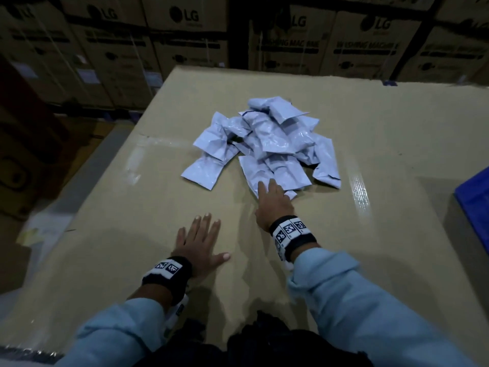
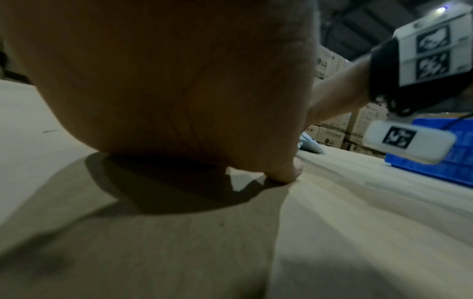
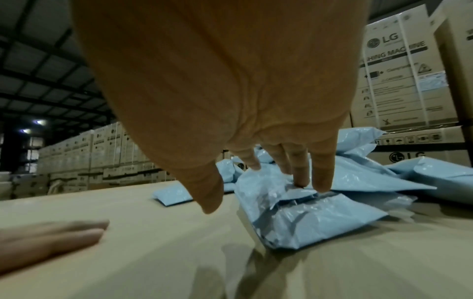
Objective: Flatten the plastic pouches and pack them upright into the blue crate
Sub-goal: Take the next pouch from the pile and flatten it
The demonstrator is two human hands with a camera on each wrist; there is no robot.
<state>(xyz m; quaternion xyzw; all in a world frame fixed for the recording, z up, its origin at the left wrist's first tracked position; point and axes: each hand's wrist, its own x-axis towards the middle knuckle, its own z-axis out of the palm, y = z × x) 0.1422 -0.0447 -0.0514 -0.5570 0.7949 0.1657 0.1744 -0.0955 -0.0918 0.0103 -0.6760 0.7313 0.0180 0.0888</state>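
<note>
A heap of several pale blue plastic pouches lies crumpled in the middle of a large cardboard box top. My right hand reaches onto the nearest pouch at the heap's front edge, straight fingers touching its crinkled top, thumb off to the side. My left hand lies flat on the bare cardboard, fingers spread, nothing under it; its palm fills the left wrist view. The blue crate shows only as a corner at the right edge, also low at the right in the left wrist view.
Stacked cardboard appliance cartons wall the far side and the left. The box top's left edge drops to the floor. Clear tape runs across the cardboard between the heap and the crate.
</note>
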